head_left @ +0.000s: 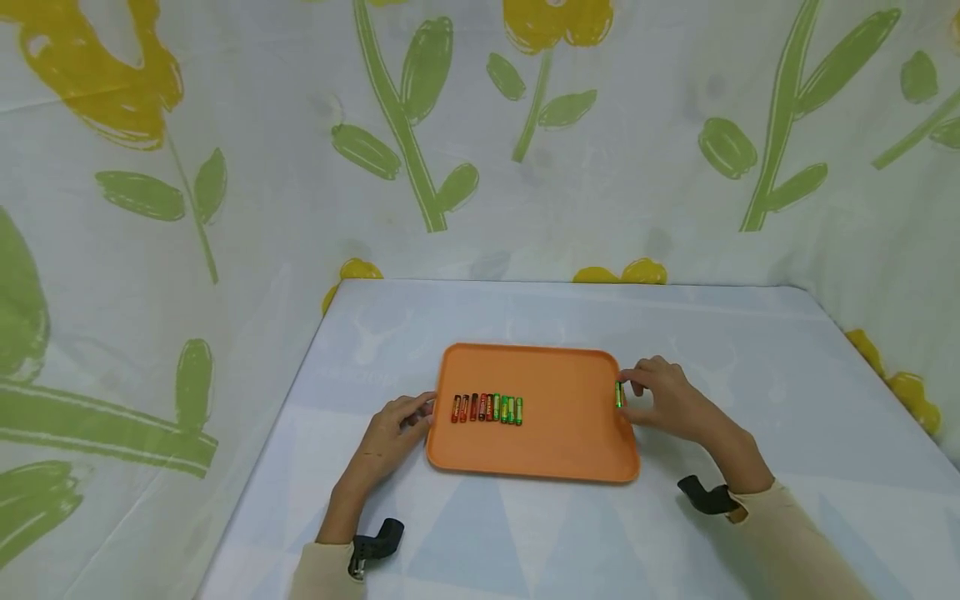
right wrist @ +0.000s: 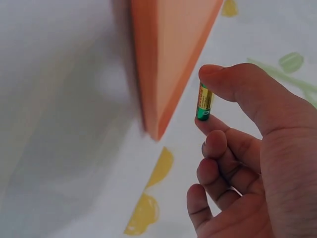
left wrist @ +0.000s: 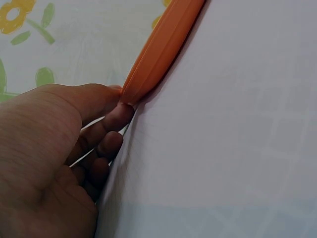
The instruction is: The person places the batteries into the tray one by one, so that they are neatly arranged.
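Note:
An orange tray (head_left: 570, 454) lies on the table, with a row of batteries on its left half. Red batteries (head_left: 473, 407) stand side by side at the row's left, and green ones (head_left: 510, 409) continue it to the right. My right hand (head_left: 667, 402) pinches one green battery (right wrist: 203, 102) end to end between thumb and a fingertip, over the tray's right rim. At the tray's left edge, my left hand (head_left: 393, 437) pinches the rim (left wrist: 130, 89) between thumb and index finger, its other fingers curled below.
A pale patterned cloth (head_left: 480, 533) covers the table. Behind and to the left hangs a white curtain (head_left: 285, 167) with green leaves and yellow flowers. Each wrist wears a black camera mount, seen at the left (head_left: 378, 540) and the right sleeve.

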Motion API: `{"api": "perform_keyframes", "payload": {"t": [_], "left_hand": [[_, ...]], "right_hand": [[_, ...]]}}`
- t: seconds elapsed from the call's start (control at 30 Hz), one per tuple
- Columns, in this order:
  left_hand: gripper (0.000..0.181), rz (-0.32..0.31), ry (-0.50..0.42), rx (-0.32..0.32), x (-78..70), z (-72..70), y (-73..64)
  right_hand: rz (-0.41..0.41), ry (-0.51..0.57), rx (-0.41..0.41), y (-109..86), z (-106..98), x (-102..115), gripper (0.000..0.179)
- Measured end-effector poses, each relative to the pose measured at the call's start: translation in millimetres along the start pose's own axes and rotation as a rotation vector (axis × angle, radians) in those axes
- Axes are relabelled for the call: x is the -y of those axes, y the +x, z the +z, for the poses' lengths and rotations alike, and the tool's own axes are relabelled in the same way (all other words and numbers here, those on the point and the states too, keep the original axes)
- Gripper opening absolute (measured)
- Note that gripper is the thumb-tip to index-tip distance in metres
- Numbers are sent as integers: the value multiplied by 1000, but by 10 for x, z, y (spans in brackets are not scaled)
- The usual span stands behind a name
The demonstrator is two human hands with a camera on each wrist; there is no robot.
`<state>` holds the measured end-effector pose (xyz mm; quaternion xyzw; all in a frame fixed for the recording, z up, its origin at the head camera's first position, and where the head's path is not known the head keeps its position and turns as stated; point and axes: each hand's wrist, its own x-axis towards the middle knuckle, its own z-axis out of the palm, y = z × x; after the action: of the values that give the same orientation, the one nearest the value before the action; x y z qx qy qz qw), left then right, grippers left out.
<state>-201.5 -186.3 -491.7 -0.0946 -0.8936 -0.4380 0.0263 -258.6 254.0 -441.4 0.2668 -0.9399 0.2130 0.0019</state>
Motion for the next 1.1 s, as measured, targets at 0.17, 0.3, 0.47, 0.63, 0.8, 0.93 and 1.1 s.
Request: {"api": "perform_keyframes", "payload": {"t": [0.17, 0.3, 0.47, 0.63, 0.8, 0.93, 1.1], "left_hand": [[41, -32, -7, 17, 3, -4, -5], [41, -36, -8, 22, 2, -7, 1], [41, -11, -26, 16, -20, -5, -1], [41, 8, -27, 3, -28, -7, -9], [41, 0, -15, 11, -19, -13, 8], [41, -10, -13, 17, -10, -11, 18], [41, 5, -27, 1, -2, 4, 3]], "right_hand": [[-91, 23, -22, 67, 92, 156, 31], [-104, 49, -15, 118, 151, 272, 30], [-120, 61, -16, 179, 216, 358, 30], [-128, 66, -10, 231, 273, 431, 31], [-143, 73, -21, 256, 324, 512, 31], [-162, 62, -24, 292, 366, 580, 32], [-164, 51, -7, 343, 422, 671, 31]]}}
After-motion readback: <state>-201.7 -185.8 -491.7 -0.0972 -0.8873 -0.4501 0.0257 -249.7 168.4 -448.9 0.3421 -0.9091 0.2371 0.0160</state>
